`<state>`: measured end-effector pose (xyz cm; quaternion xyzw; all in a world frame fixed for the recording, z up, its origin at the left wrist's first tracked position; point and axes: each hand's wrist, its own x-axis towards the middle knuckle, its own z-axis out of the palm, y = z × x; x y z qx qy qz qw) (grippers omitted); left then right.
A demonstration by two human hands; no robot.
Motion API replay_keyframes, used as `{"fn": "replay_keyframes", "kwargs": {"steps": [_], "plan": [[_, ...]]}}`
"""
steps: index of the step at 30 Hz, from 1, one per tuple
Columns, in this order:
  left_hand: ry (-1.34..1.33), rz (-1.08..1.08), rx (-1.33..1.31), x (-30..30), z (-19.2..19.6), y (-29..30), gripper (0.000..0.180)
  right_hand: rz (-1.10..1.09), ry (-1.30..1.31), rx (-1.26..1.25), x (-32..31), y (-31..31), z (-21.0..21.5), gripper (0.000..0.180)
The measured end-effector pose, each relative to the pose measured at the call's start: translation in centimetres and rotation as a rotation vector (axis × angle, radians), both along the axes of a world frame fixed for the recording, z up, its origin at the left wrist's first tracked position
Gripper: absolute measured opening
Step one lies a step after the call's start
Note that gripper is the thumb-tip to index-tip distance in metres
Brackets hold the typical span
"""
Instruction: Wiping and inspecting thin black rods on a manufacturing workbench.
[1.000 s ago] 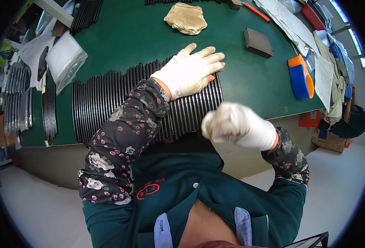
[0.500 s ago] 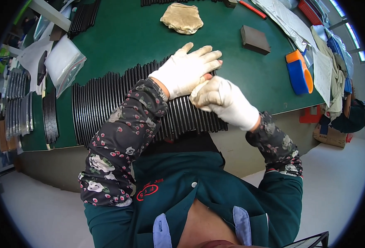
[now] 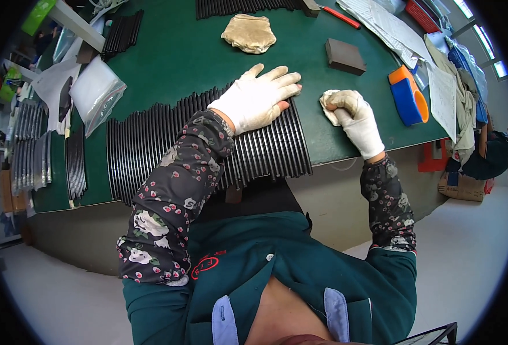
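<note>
Head view: my left grip (image 3: pixel 255 99) is laid flat, palm down, across the upper part of a row of black rods (image 3: pixel 268 150). Its fingers are extended and slightly spread, reaching beyond the upper ends of the rods; it encloses nothing. Contact between these fingertips and the green surface (image 3: pixel 308 43) cannot be confirmed. A white glove covers the hand, with the tips of thumb and index finger exposed.

My right grip (image 3: pixel 353 114) is curled closed around a pale cloth (image 3: pixel 327 107), part of which protrudes at the left side of the fingers. This grip is positioned to the right of the rods, apart from them, over the surface. Whether the cloth touches the surface cannot be determined.

The rods lie side by side on the surface, directly in front of my body, their lower ends near its front edge. Beyond my left grip lies a folded beige cloth (image 3: pixel 248 33). A dark rectangular block (image 3: pixel 345 56) lies beyond my right grip, with a blue and orange holder (image 3: pixel 407 99) farther right.
</note>
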<state>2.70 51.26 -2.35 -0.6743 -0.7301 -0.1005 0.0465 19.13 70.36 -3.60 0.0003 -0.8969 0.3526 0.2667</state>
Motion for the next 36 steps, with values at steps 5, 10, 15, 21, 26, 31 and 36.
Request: {"fn": "replay_keyframes", "kwargs": {"steps": [5,10,15,21,26,31,36], "plan": [[0.018,0.004,-0.012,0.0,0.1,0.3,0.039,0.023,0.012,-0.042,-0.1,0.5,-0.4,0.017],[0.030,0.010,-0.013,0.1,0.2,0.0,0.039,0.014,0.014,-0.072,-0.2,0.3,-0.7,0.018],[0.040,0.014,-0.023,0.0,-0.2,-0.2,0.039,0.018,0.013,-0.108,-0.3,-0.2,-0.7,0.018],[0.050,-0.017,-0.011,-0.3,0.5,0.3,0.037,0.021,0.070,-0.079,-0.5,0.4,-0.6,0.016],[0.038,-0.035,-0.074,-0.5,1.1,0.1,0.041,-0.006,0.102,0.078,-1.1,0.2,-0.8,0.010],[0.022,-0.027,-0.081,-0.6,1.1,-0.2,0.038,-0.050,0.127,0.068,-1.4,-0.3,-1.8,0.010],[-0.006,-0.014,-0.097,-0.1,1.3,-0.3,0.038,-0.035,0.144,0.081,-1.0,-0.9,-1.3,0.011]]}}
